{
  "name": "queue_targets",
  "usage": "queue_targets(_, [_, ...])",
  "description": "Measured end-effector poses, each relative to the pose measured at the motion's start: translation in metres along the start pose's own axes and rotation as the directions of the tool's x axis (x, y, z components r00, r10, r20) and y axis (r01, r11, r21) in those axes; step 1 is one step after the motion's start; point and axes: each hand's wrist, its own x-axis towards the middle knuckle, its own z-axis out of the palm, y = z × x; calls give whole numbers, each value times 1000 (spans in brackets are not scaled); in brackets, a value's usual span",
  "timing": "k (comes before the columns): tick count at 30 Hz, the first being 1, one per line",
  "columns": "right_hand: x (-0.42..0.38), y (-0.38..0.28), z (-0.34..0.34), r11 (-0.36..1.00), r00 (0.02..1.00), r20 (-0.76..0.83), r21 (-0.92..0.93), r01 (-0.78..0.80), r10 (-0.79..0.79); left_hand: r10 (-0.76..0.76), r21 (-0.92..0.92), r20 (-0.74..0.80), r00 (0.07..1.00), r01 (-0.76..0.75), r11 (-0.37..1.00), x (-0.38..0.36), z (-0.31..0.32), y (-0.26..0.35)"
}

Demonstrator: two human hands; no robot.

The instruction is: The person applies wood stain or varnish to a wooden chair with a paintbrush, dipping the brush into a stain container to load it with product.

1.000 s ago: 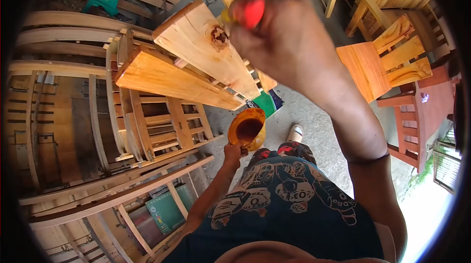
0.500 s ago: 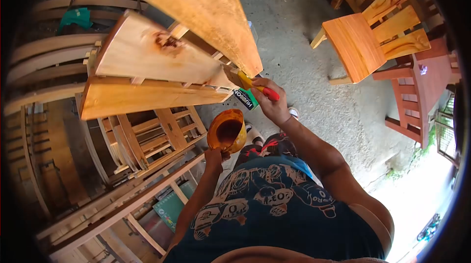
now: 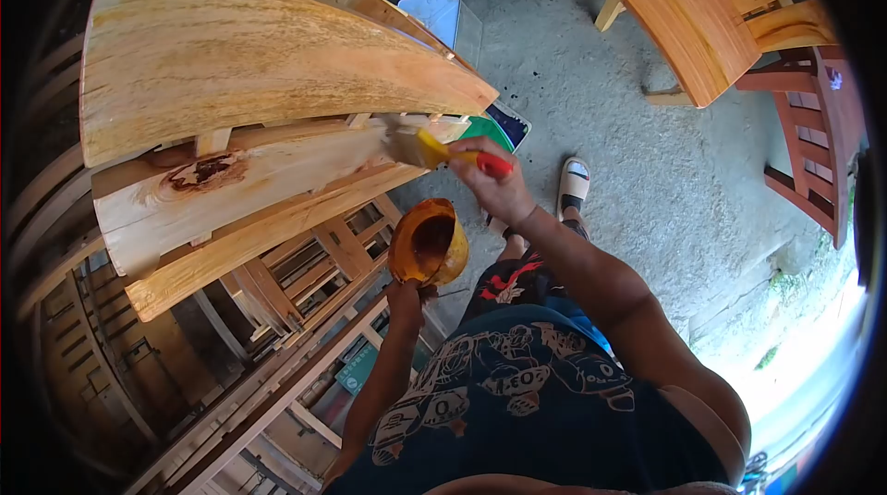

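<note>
My right hand (image 3: 492, 188) grips a paintbrush (image 3: 431, 149) by its yellow and red handle. Its bristles are blurred over the near end of the pale middle wooden slat (image 3: 305, 159), which bears a dark knot. Above that slat lies a wide yellowish board (image 3: 268, 51); below it runs a third, orange-toned board (image 3: 249, 236). In my left hand (image 3: 407, 299) is a stained yellow pot (image 3: 453, 257), tilted so its reddish-brown inside shows. Part of my left hand is hidden under the pot.
At the upper right stands a varnished wooden chair (image 3: 688, 24), with a reddish wooden piece (image 3: 832, 144) behind it. Unfinished frames (image 3: 323, 259) are stacked at the lower left. A pale blue-topped box (image 3: 434, 19) and a green container (image 3: 488, 130) sit beyond the boards on the concrete floor (image 3: 554, 61).
The brush and my right hand have shifted left along the middle slat. The view has turned, so the boards lie more sideways. The pot stays in my left hand.
</note>
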Motion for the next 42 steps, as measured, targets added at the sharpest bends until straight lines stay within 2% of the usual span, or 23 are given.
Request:
queue_targets(1, [5,18,-5,1000,1000,-5,1,-2,2,-1,5,1,1000,1,1000,0,4,0])
queue_targets(3, [18,41,-10,919,972,-114,364,-149,203,-35,-23,-13,999,35,999,3,9,6])
queue_targets(4, [18,24,-7,798,939,-166,583,-152,300,-39,-19,-20,999,38,999,6,8,6])
queue_targets(5, [20,13,-1,794,936,-163,586,-162,311,-50,-30,11,999,50,998,8,7,5])
queue_targets(7, [28,-8,10,458,863,30,838,-297,504,-63,-45,51,997,66,997,12,14,8])
queue_targets(9, [33,-42,13,448,826,66,815,-368,559,10,-52,22,1000,-9,999,11,26,13])
queue_targets(11, [29,-51,7,465,888,122,815,-345,444,31,-16,46,998,-30,999,26,23,-1])
queue_targets(13, [17,-64,-14,748,930,55,577,-327,364,44,-32,87,995,-41,999,23,34,11])
queue_targets(15, [7,-74,-25,945,941,135,61,-322,312,57,-50,81,995,-53,997,23,48,14])
queue_targets(16, [4,-81,-20,943,936,143,46,-330,321,86,-38,79,993,-84,996,21,52,17])
queue_targets(18, [-1,-90,-5,895,851,372,-390,-219,370,96,-81,130,987,-86,993,15,62,26])
queue_targets(19, [-2,-78,3,890,848,375,-403,-214,373,122,-115,181,976,-102,988,13,68,32])
queue_targets(21, [-9,-25,19,795,864,430,-603,58,263,125,-129,183,975,-103,986,6,78,38])
queue_targets(25, [-8,14,33,731,866,434,-671,127,248,188,-106,170,967,-171,979,-5,90,48])
queue_targets(27, [-7,11,31,706,865,342,-708,-18,366,186,-176,199,962,-152,973,-4,93,48])
queue_targets(28, [-9,7,28,704,864,348,-710,-11,364,189,-236,230,955,-134,962,-3,95,48])
queue_targets(30, [-14,-5,22,843,932,196,-510,-169,305,184,-203,207,961,-142,969,-5,100,50])
queue_targets(31, [-15,-11,21,844,934,197,-511,-162,298,176,-162,189,966,-146,976,-5,104,52])
queue_targets(33, [-15,-21,21,830,835,-35,-99,-549,549,194,-207,198,961,-152,966,-5,113,50])
queue_targets(34, [-16,-13,23,785,789,-57,165,-597,612,203,-246,208,957,-149,958,-3,116,50])
queue_targets(35, [-15,-12,21,791,796,-61,181,-585,602,217,-235,212,953,-165,958,0,117,51])
queue_targets(37, [-14,-22,16,682,713,-73,373,-629,697,211,-275,257,943,-138,951,4,116,57])
queue_targets(42, [-10,-47,-27,591,787,42,637,-496,615,118,-209,216,969,-72,975,19,96,47])
